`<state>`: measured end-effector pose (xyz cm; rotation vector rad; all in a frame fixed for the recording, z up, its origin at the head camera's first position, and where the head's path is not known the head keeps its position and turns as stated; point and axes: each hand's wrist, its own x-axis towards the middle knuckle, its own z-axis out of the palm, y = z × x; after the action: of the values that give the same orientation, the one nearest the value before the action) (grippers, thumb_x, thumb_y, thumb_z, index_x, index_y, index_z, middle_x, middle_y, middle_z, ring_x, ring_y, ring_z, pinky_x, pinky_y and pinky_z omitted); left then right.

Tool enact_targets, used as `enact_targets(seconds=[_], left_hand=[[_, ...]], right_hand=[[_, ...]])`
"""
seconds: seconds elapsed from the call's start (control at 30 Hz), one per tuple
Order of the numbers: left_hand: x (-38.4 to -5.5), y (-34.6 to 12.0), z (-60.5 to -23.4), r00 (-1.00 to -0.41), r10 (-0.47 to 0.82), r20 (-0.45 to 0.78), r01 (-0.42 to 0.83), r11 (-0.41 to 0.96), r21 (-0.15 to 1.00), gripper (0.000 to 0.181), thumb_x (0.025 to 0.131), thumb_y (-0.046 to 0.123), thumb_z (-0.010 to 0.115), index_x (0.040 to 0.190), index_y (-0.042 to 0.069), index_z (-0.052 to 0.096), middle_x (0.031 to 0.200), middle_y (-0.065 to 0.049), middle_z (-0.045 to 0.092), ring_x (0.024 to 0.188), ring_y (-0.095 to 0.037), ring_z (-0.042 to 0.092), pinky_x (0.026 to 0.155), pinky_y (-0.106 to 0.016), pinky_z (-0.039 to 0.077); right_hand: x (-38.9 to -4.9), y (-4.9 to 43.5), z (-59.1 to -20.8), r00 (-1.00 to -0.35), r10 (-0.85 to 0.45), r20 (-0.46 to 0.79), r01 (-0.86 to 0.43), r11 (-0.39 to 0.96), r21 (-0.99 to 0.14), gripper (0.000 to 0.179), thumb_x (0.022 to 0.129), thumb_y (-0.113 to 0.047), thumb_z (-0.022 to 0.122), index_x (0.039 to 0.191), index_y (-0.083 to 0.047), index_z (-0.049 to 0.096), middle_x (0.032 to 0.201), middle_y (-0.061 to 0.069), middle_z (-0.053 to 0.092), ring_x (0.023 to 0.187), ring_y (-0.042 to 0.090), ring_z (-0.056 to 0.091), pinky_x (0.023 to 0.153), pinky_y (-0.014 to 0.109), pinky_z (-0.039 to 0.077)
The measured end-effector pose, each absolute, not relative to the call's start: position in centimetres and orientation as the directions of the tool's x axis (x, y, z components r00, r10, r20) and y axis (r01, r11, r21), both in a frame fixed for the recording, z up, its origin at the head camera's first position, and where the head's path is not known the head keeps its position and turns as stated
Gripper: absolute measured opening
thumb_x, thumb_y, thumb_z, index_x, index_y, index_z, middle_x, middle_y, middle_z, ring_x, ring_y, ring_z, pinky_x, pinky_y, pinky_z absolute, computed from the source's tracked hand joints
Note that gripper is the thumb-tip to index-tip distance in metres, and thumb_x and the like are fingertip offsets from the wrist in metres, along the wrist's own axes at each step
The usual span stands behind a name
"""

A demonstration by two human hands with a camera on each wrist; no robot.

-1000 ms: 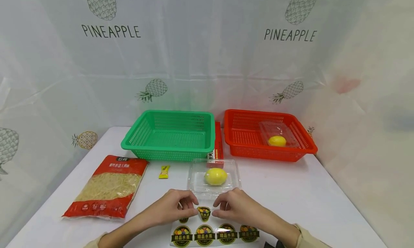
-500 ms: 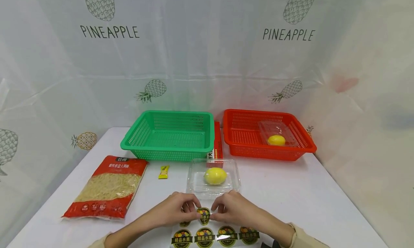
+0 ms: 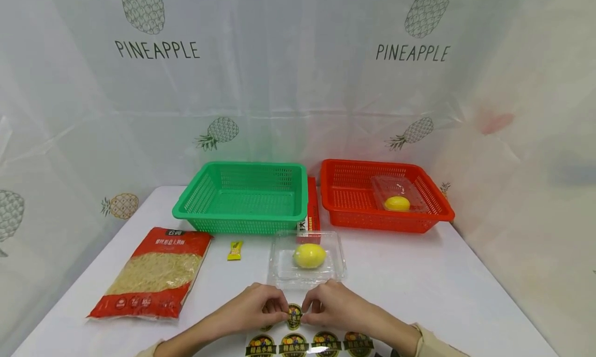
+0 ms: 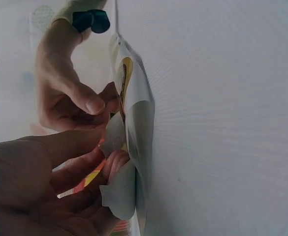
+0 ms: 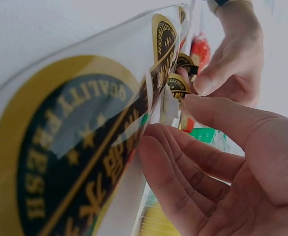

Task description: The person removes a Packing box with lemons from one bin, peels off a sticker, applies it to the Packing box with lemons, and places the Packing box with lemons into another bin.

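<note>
A sheet of round fruit-label stickers point(image 5: 109, 64), black and gold, lies at the table's near edge, its top side raised. Between my hands one sticker point(image 3: 294, 316) stands tilted up. My left hand point(image 3: 261, 308) pinches its left edge with thumb and curled fingers. At its right edge my right hand point(image 3: 334, 306) pinches it the same way. In the left wrist view, pale backing paper point(image 4: 121, 196) curls by my left fingers. Just beyond the hands sits a clear plastic box point(image 3: 278, 258) with a lemon point(image 3: 309, 256) in it.
A green basket point(image 3: 253, 226) and a red basket point(image 3: 372, 220) stand at the back; the red one holds a clear box with a lemon point(image 3: 397, 203). Between them is a red carton point(image 3: 313, 207). Leftward lie a pasta bag point(image 3: 153, 269) and a small yellow packet point(image 3: 235, 250).
Both hands have drawn slightly closer together, their fingertips now at the sticker's two edges. The sticker between them looks more upright and narrower. The boxes and baskets stay put.
</note>
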<state>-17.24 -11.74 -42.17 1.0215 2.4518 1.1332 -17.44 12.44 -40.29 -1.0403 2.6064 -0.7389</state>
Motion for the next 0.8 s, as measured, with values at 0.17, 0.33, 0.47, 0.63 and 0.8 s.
enact_targets(seconds=[0.17,0.33,0.47,0.63,0.8], left_hand=[[-17.32,-11.89,-42.34,-0.718,0.693,0.068,0.497,0.443,0.746,0.010,0.092,0.022,0.069,0.092,0.015,0.075,0.077,0.014,0.069,0.065,0.010,0.052,0.060,-0.014,0.049],[-17.55,-12.01,-42.31,-0.721,0.690,0.059,0.479,0.434,0.763,0.012,0.093,0.023,0.068,0.092,0.014,0.076,0.085,0.009,0.073,0.067,0.009,0.052,0.060,-0.014,0.048],[-17.56,-12.06,-42.29,-0.726,0.686,0.051,0.461,0.431,0.776,0.009,0.092,0.021,0.069,0.091,0.015,0.076,0.088,0.010,0.073,0.072,0.008,0.055,0.064,-0.014,0.049],[-17.49,-12.05,-42.12,-0.720,0.693,0.045,0.444,0.409,0.797,0.006,0.091,0.015,0.069,0.091,0.014,0.075,0.087,0.007,0.074,0.073,0.007,0.057,0.066,-0.015,0.051],[-17.43,-12.05,-42.01,-0.719,0.694,0.026,0.418,0.402,0.815,0.006,0.090,0.009,0.070,0.090,0.015,0.073,0.085,0.006,0.073,0.071,0.007,0.056,0.066,-0.015,0.052]], right_hand=[[-17.40,12.41,-40.33,-0.722,-0.691,-0.036,-0.568,0.622,-0.539,0.014,0.085,-0.030,0.077,0.088,-0.016,0.076,0.067,-0.016,0.065,0.059,-0.009,0.052,0.055,0.012,0.046],[-17.43,12.43,-40.30,-0.723,-0.690,-0.042,-0.565,0.625,-0.539,0.015,0.085,-0.031,0.077,0.088,-0.017,0.075,0.067,-0.016,0.065,0.059,-0.009,0.052,0.055,0.012,0.046],[-17.44,12.46,-40.34,-0.719,-0.694,-0.038,-0.572,0.622,-0.535,0.016,0.085,-0.032,0.076,0.088,-0.017,0.075,0.067,-0.017,0.064,0.059,-0.009,0.052,0.055,0.012,0.046],[-17.46,12.52,-40.34,-0.719,-0.694,-0.044,-0.567,0.622,-0.540,0.016,0.086,-0.033,0.076,0.089,-0.017,0.075,0.067,-0.017,0.065,0.059,-0.009,0.053,0.056,0.012,0.046],[-17.50,12.53,-40.28,-0.723,-0.689,-0.051,-0.559,0.627,-0.543,0.017,0.086,-0.034,0.075,0.090,-0.018,0.075,0.068,-0.016,0.066,0.059,-0.009,0.054,0.056,0.012,0.047]])
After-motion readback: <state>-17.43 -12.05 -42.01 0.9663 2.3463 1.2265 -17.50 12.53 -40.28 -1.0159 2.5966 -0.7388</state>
